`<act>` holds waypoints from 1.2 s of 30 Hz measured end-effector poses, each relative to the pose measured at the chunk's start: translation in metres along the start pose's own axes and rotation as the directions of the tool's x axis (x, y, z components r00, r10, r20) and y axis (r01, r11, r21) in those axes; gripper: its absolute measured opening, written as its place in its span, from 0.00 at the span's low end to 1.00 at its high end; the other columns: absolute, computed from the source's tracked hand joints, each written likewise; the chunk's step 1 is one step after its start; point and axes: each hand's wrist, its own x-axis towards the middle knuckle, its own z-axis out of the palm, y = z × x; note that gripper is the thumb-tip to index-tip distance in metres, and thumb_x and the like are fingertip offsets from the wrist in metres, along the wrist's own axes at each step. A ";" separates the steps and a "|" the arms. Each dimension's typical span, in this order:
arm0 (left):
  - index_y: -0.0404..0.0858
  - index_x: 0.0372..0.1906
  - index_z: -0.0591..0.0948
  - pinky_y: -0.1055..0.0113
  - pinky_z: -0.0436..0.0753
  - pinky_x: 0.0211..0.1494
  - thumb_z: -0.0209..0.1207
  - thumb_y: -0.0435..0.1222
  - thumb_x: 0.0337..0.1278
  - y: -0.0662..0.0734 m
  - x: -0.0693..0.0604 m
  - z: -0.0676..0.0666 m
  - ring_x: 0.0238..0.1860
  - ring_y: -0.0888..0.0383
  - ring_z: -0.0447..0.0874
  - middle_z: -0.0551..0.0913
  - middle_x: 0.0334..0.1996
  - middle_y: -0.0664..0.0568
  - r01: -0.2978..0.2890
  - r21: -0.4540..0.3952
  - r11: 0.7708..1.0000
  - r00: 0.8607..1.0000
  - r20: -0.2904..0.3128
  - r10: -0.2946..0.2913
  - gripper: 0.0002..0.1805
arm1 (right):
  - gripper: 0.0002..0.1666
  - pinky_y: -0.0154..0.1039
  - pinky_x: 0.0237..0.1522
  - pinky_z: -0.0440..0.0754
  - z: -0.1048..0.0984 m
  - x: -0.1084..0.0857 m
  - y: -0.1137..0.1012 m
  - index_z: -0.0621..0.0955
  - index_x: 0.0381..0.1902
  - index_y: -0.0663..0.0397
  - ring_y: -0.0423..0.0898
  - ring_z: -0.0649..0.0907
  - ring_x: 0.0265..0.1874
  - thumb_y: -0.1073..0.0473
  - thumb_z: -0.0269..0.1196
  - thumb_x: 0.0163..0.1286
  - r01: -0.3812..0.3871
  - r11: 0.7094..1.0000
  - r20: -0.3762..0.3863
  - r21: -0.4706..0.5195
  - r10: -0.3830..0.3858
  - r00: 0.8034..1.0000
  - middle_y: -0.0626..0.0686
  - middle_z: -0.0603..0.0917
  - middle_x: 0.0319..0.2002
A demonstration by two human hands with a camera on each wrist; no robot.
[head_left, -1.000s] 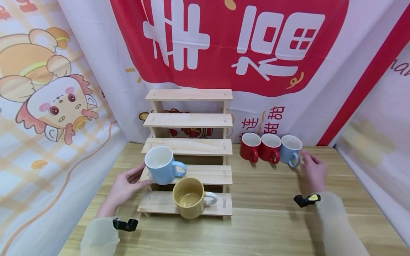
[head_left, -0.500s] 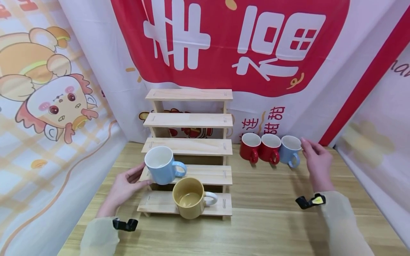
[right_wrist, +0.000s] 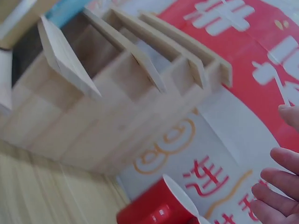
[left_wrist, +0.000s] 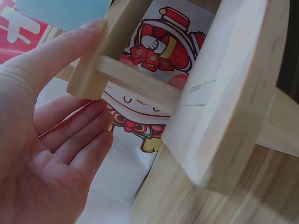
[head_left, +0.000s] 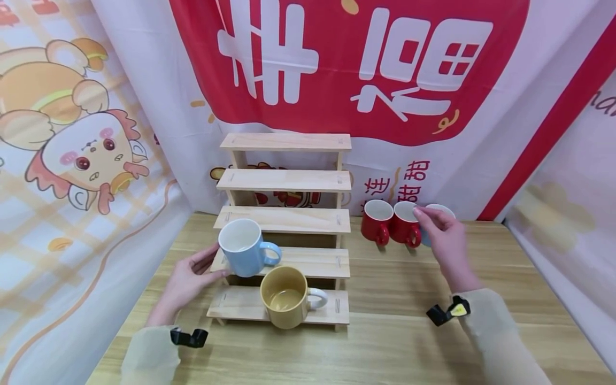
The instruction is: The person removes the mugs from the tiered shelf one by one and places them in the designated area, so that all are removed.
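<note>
My left hand (head_left: 185, 283) holds the left side of a stepped wooden rack (head_left: 284, 219). In the left wrist view, the thumb lies on one side of a wooden board end and the fingers on the other. Just right of that hand, a light blue mug (head_left: 240, 250) stands on a lower step. A tan mug with a white handle (head_left: 283, 300) is on the lowest step. My right hand (head_left: 447, 243) hovers over the mug row at right, partly hiding another blue mug (head_left: 425, 238). Its fingers (right_wrist: 280, 179) are extended and hold nothing.
Two red mugs, one further left (head_left: 374, 225) and one (head_left: 401, 229) beside the right-hand blue mug, stand at the back of the wooden table (head_left: 385, 342). A printed cloth (head_left: 394, 144) hangs behind the rack. More cloth (head_left: 110, 224) flanks the left side.
My right hand has moved from the right side of the blue mug leftward, to above it and near the second red mug. The left hand and all mugs stay in place.
</note>
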 end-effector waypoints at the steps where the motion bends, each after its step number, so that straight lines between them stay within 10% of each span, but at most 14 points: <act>1: 0.34 0.74 0.68 0.61 0.71 0.71 0.76 0.46 0.54 0.001 0.000 0.000 0.71 0.44 0.68 0.70 0.71 0.39 -0.005 0.002 1.000 1.000 -0.001 0.005 0.47 | 0.37 0.34 0.59 0.79 0.003 -0.002 -0.002 0.82 0.64 0.50 0.42 0.79 0.56 0.32 0.66 0.67 0.011 1.000 0.019 -0.016 -0.010 1.000 0.49 0.84 0.57; 14: 0.34 0.74 0.69 0.62 0.71 0.71 0.76 0.46 0.53 0.002 -0.002 0.000 0.70 0.44 0.69 0.71 0.71 0.39 -0.010 0.003 1.000 1.000 -0.007 0.010 0.46 | 0.30 0.33 0.53 0.83 0.046 -0.032 -0.033 0.85 0.60 0.51 0.43 0.82 0.53 0.39 0.69 0.68 0.131 0.990 0.208 0.048 -0.138 0.968 0.50 0.86 0.54; 36: 0.36 0.74 0.70 0.60 0.72 0.70 0.76 0.43 0.55 0.001 -0.002 0.001 0.70 0.45 0.69 0.70 0.71 0.40 -0.008 -0.039 0.999 1.000 -0.008 0.007 0.44 | 0.23 0.42 0.57 0.84 0.128 -0.070 -0.061 0.86 0.56 0.50 0.44 0.86 0.50 0.47 0.72 0.67 0.173 0.968 0.513 0.181 -0.244 0.823 0.49 0.87 0.52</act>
